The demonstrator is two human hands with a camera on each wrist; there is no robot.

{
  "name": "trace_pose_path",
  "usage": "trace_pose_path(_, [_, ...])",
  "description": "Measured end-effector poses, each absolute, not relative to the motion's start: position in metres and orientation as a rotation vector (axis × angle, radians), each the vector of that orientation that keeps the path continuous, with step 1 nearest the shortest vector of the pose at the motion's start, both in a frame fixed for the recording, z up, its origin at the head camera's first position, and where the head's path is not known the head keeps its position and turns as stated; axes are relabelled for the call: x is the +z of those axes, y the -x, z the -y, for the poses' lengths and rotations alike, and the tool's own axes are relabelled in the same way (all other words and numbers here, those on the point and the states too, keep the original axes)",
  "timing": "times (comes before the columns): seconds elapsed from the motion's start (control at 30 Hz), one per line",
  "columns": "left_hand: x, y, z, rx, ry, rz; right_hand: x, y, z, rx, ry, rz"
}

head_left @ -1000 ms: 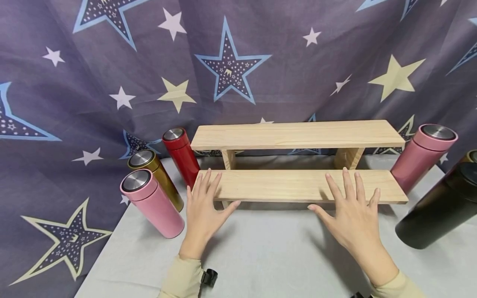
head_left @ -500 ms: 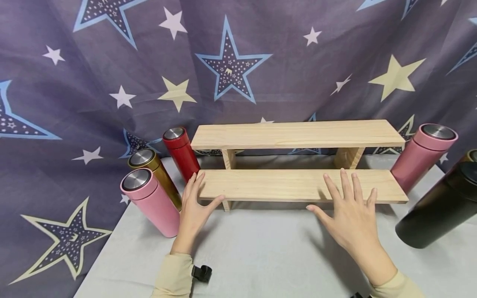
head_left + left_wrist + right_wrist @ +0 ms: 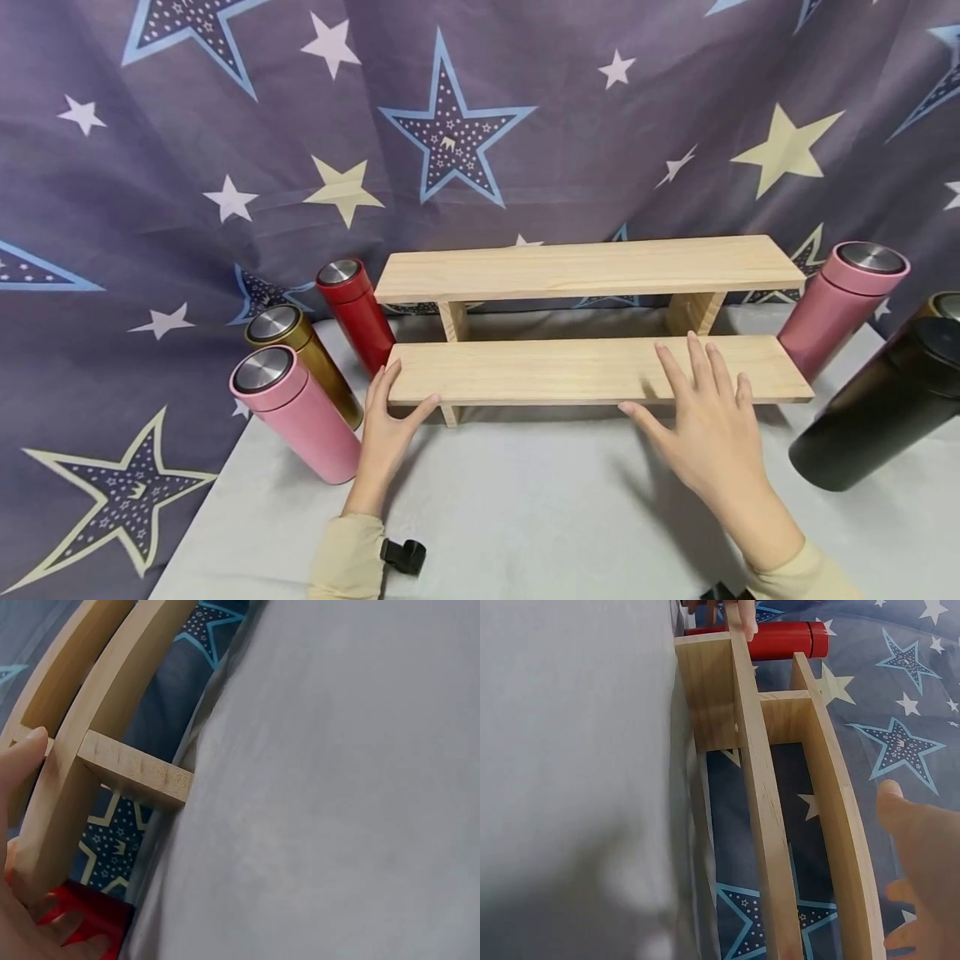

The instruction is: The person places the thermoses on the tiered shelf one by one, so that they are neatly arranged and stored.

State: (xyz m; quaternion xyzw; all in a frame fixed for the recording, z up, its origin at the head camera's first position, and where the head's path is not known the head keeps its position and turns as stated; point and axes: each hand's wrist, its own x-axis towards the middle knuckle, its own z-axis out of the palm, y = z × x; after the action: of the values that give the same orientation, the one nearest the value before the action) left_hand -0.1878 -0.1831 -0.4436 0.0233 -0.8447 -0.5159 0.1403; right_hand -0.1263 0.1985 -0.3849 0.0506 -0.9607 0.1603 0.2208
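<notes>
A two-tier wooden shelf (image 3: 525, 371) stands in the middle, made of two pale boards on short upright supports. My left hand (image 3: 386, 442) grips the left end of its lower board, the thumb at the front and the fingers round the end. In the left wrist view, the left thumb (image 3: 26, 754) lies by the board and the other fingers reach past its end, in front of a red bottle (image 3: 90, 915). My right hand (image 3: 708, 425) is spread with straight fingers over the right part of the lower board, holding nothing.
Left of the shelf stand a red bottle (image 3: 358, 321), a gold bottle (image 3: 318, 367) and a pink bottle (image 3: 303, 417). On the right are another pink bottle (image 3: 832, 317), a black bottle (image 3: 873, 408) and a partly hidden gold one. A star-patterned curtain (image 3: 562, 192) hangs behind the grey-white tablecloth (image 3: 540, 500).
My left hand has moved left from above the lower board to its left end and taken hold there. My right hand stays nearly still. The head view has shifted slightly.
</notes>
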Motion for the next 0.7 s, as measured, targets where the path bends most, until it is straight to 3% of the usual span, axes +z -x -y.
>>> trace_pose_path(0.7, [-0.445, 0.190, 0.186, -1.602, -0.112, 2.369, -0.359, 0.107, -0.206, 0.555, -0.264, 2.392])
